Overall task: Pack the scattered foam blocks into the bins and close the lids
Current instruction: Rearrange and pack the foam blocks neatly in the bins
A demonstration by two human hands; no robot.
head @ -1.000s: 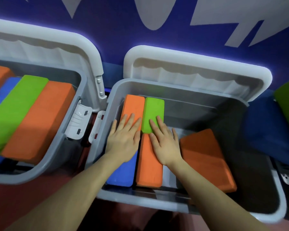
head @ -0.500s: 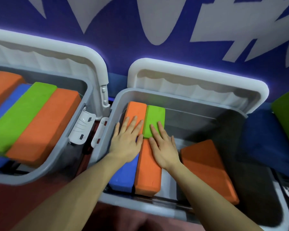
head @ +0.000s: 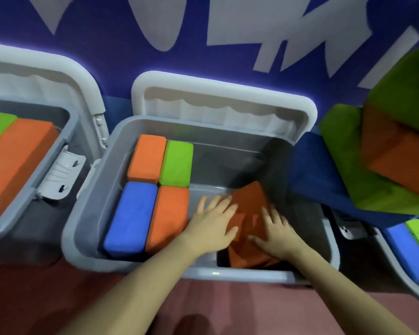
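The middle grey bin (head: pixel 87 213) stands open, its white lid (head: pixel 223 93) leaning back against the wall. Four foam blocks lie packed on its left side: orange (head: pixel 146 158), green (head: pixel 177 163), blue (head: pixel 131 216) and orange (head: pixel 168 216). A fifth, darker orange block (head: pixel 249 201) lies tilted at the right. My left hand (head: pixel 211 223) and my right hand (head: pixel 276 233) lie with spread fingers on that block, one at each side.
A second open bin (head: pixel 65 141) at the left holds green and orange blocks. At the right, large green (head: pixel 344 151), orange (head: pixel 397 160) and dark blue (head: pixel 312 170) foam pieces pile up over a third bin (head: pixel 394 269) with blue and green blocks. The floor in front is red.
Both hands left the packed blocks on the bin's left side and moved right onto the loose orange block. The view shifted to the right.
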